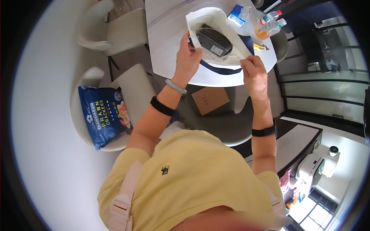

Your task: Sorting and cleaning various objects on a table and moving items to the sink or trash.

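Observation:
A white fabric tote bag (206, 14) with dark blue handles (221, 70) stands on the table, its mouth wide. Inside it lies a black ribbed device (215, 40) with a white label, perhaps an electronic box; its lower part is hidden by the bag. My left hand (188, 57) pinches the bag's rim on the left side. On the near right, the fingers of my right hand (255, 72) grip the same rim. A grey bangle and a black band circle my left arm; another black band is on my right.
The white table (164, 37) holds a blue box (237, 16), two plastic bottles (268, 24) and a banana (258, 47) right of the bag. A brown cardboard piece (210, 100) lies on a chair before me. A prawn cracker bag (102, 115) rests on the left chair (138, 83).

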Demonstrator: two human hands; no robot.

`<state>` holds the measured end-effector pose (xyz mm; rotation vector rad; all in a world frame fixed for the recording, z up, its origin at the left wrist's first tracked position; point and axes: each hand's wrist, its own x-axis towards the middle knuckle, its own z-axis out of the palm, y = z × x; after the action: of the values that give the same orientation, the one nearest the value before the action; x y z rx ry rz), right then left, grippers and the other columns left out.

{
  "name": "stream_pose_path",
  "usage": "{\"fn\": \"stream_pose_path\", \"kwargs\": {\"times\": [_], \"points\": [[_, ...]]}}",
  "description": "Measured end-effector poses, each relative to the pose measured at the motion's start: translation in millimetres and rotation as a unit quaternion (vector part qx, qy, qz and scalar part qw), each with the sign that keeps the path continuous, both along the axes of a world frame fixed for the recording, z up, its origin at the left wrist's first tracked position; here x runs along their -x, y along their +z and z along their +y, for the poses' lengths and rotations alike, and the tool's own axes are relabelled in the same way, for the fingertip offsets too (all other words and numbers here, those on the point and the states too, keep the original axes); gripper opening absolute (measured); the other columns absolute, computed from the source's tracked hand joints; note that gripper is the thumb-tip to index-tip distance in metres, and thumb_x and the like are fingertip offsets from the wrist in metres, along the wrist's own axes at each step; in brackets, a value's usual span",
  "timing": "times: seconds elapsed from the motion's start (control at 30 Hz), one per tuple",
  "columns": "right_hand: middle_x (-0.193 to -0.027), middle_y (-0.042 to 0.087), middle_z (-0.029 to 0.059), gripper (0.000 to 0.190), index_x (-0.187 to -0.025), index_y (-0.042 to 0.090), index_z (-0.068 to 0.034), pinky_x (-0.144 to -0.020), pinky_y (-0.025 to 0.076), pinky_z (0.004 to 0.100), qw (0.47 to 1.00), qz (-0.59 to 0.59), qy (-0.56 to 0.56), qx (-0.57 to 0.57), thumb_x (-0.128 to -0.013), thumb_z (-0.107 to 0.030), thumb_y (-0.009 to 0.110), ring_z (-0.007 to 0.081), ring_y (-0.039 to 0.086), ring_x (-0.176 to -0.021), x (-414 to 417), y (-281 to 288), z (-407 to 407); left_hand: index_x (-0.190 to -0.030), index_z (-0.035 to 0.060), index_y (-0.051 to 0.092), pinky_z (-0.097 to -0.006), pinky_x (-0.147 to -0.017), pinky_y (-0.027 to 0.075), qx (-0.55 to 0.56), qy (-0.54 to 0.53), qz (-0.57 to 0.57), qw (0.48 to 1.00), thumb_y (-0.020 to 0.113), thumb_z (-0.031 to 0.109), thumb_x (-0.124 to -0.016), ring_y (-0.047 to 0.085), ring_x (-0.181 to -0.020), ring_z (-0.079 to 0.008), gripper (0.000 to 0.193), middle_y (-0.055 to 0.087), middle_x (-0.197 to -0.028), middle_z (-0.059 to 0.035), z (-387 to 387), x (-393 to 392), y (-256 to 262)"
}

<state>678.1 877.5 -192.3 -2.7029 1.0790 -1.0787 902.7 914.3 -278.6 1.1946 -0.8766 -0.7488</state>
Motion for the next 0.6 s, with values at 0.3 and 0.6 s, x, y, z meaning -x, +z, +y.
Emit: {"fn": "stream_pose_path", "kwargs": {"times": [0.3,0.6], "points": [[-0.087,0.061,0.0108,0.021,-0.09,0.071,-0.002,-0.068,0.052,0.0368,1.0,-0.005,0.018,-0.014,-0.072,0.009,0.074,0.0285,0.062,-0.079,-18.5,7.2,14.5,-0.145,-0.0012,0.039,-0.0295,-0.072,0.051,0.045,0.061,-0.007,0.997,0.059,0.006,-0.087,0.061,-0.075,-0.0161,0.061,0.064,-0.089,-0.0103,3.3,-20.9,10.8],[-0.095,0.064,0.0106,0.022,-0.096,0.072,-0.003,-0.071,0.053,0.037,1.0,0.01,0.012,0.008,-0.076,0.005,0.075,0.0285,0.063,-0.083,-18.9,5.8,20.1,-0.145,0.0006,0.04,-0.0296,-0.072,0.051,0.041,0.062,0.009,0.997,0.058,0.006,-0.088,0.06,-0.073,-0.0157,0.06,0.063,-0.087,-0.0095,10.7,-20.9,6.6]]}}
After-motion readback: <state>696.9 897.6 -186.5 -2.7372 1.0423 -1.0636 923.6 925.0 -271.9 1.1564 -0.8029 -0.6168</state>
